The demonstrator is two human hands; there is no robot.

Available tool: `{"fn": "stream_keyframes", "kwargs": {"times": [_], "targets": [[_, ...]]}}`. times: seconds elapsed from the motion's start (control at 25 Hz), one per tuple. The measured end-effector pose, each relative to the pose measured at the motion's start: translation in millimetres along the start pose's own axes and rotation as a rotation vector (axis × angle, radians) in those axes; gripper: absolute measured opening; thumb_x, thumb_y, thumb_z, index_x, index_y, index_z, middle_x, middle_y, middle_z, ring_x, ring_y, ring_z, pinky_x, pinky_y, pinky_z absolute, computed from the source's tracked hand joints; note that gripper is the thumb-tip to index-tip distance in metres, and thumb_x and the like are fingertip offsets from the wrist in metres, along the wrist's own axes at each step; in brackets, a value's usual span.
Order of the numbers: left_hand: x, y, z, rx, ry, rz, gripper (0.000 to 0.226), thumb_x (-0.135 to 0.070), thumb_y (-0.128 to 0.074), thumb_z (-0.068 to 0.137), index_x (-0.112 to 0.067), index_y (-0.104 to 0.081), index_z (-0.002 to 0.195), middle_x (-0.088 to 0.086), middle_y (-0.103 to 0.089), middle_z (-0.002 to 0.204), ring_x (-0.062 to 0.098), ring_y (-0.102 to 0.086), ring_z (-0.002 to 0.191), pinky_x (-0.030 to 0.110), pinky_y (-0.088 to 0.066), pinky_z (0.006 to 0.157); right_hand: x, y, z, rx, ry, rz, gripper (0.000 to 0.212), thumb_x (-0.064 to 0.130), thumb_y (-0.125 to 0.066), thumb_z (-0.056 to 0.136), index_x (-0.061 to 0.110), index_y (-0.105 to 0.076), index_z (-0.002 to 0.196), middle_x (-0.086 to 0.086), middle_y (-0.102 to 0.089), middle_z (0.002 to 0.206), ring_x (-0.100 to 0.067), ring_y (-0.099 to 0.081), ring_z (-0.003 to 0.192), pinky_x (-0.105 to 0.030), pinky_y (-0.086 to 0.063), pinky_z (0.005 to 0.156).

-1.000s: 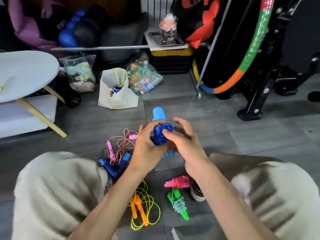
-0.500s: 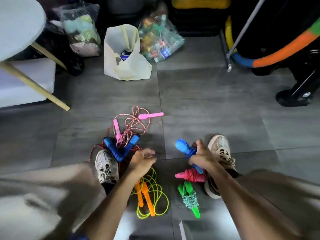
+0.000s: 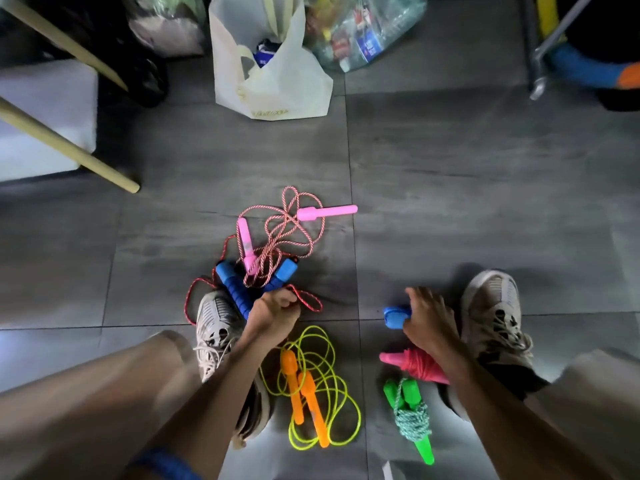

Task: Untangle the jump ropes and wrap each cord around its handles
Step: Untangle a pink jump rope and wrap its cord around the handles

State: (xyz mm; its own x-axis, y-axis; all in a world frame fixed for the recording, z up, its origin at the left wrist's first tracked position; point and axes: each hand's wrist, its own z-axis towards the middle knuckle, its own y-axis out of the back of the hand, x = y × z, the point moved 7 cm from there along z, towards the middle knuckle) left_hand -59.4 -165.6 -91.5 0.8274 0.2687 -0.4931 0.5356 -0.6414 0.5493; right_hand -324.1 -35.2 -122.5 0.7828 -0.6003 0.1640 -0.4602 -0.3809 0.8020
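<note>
My right hand [image 3: 427, 315] rests on the wrapped blue jump rope [image 3: 394, 317] and holds it down on the floor beside my right shoe. My left hand [image 3: 273, 310] is closed around the lower ends of the blue foam handles [image 3: 239, 289] of a red-corded rope. That rope is tangled with a pink-handled rope [image 3: 325, 213] with a red-and-white cord. A loose yellow rope with orange handles [image 3: 304, 396] lies between my legs. A wrapped pink rope [image 3: 415, 363] and a wrapped green rope [image 3: 410, 417] lie by my right forearm.
A white bag [image 3: 273, 84] and a clear bag of items [image 3: 363, 32] stand at the far side. Wooden table legs [image 3: 69, 147] and a white box [image 3: 45, 123] are at far left. My shoes [image 3: 495, 313] flank the ropes. A metal frame [image 3: 540, 64] is at far right.
I have lowered the wrapped blue rope from in front of me to the floor with my right hand. My left hand left it and closed on the blue foam handles.
</note>
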Motion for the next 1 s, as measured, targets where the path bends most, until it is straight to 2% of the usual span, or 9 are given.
{"fn": "stream_keyframes", "kwargs": {"times": [0.24,0.36,0.44,0.56,0.64,0.72,0.8,0.88,1.0], "targets": [[-18.9,2.8,55.1,-0.056,-0.082,-0.09,0.021,-0.009,-0.063,0.085,-0.016,-0.072,0.104,0.0,-0.069,0.099,0.017,-0.067,0.093,0.028,-0.053,0.086,111.6,42.1,108.6,-0.16,0.235,0.146,0.073,0.002,-0.055,0.083,0.014,-0.027,0.15,-0.009,-0.035,0.15,-0.039,-0.056,0.115,-0.044,-0.05,0.088],[-15.7,0.9,69.2,-0.074,-0.115,-0.159,0.021,-0.005,-0.063,0.086,-0.024,-0.069,0.092,-0.006,-0.07,0.089,0.009,-0.067,0.083,0.015,-0.049,0.074,157.6,28.4,165.2,-0.11,0.297,0.142,0.085,-0.004,-0.055,0.082,0.012,-0.014,0.154,-0.011,-0.018,0.159,-0.041,-0.047,0.126,-0.047,-0.048,0.096],[-12.4,3.5,76.1,-0.108,-0.141,-0.204,0.025,-0.002,-0.064,0.085,-0.026,-0.069,0.087,-0.015,-0.068,0.084,0.006,-0.066,0.079,0.008,-0.047,0.068,160.0,13.0,179.9,-0.026,0.231,0.079,0.074,0.001,-0.056,0.085,0.014,-0.025,0.151,-0.012,-0.033,0.151,-0.039,-0.051,0.124,-0.047,-0.049,0.094],[-6.6,11.5,76.3,-0.159,-0.139,-0.242,0.024,-0.004,-0.066,0.086,-0.028,-0.07,0.084,-0.015,-0.07,0.083,0.007,-0.068,0.079,0.009,-0.047,0.065,135.3,-2.8,160.3,0.056,0.047,-0.089,0.032,0.014,-0.059,0.091,0.014,-0.057,0.124,-0.01,-0.063,0.124,-0.032,-0.062,0.112,-0.038,-0.051,0.086],[-14.8,19.7,63.3,-0.175,-0.13,-0.31,0.016,-0.006,-0.069,0.085,-0.022,-0.072,0.088,-0.009,-0.071,0.085,0.012,-0.069,0.085,0.009,-0.048,0.068,128.6,-11.7,127.5,0.186,0.042,0.14,0.02,0.019,-0.061,0.091,0.012,-0.059,0.109,-0.011,-0.068,0.108,-0.03,-0.066,0.096,-0.036,-0.049,0.075],[-40.6,29.4,40.0,-0.134,-0.126,-0.498,0.016,-0.014,-0.077,0.081,-0.014,-0.07,0.095,-0.003,-0.073,0.087,0.014,-0.07,0.088,0.008,-0.048,0.07,135.1,3.8,80.7,0.281,0.0,0.781,0.009,0.008,-0.062,0.09,0.01,-0.053,0.093,-0.013,-0.062,0.077,-0.027,-0.059,0.061,-0.036,-0.046,0.055],[-83.9,36.5,13.8,-0.009,-0.188,-0.678,0.032,-0.019,-0.081,0.077,-0.01,-0.068,0.104,0.004,-0.075,0.09,0.018,-0.071,0.089,0.008,-0.048,0.072,147.3,42.1,35.2,0.201,0.067,1.167,0.018,0.001,-0.061,0.091,0.016,-0.053,0.089,-0.005,-0.057,0.062,-0.025,-0.051,0.052,-0.032,-0.046,0.045],[-137.6,60.1,-19.9,-0.021,-0.342,-0.619,0.034,-0.024,-0.083,0.075,-0.014,-0.067,0.104,0.006,-0.075,0.085,0.016,-0.071,0.082,0.013,-0.049,0.068,160.7,94.8,-9.1,-0.032,0.242,1.097,0.024,0.006,-0.064,0.089,0.029,-0.057,0.092,0.007,-0.057,0.065,-0.019,-0.053,0.054,-0.028,-0.047,0.051],[-211.8,110.4,-85.5,-0.2,-0.532,-0.423,0.023,-0.029,-0.07,0.069,-0.011,-0.066,0.083,0.009,-0.07,0.07,0.018,-0.058,0.059,0.039,-0.05,0.06,174.8,184.3,-65.0,-0.359,0.437,0.863,0.016,0.011,-0.065,0.083,0.019,-0.059,0.096,0.007,-0.058,0.077,-0.01,-0.052,0.057,-0.024,-0.044,0.058]]}}
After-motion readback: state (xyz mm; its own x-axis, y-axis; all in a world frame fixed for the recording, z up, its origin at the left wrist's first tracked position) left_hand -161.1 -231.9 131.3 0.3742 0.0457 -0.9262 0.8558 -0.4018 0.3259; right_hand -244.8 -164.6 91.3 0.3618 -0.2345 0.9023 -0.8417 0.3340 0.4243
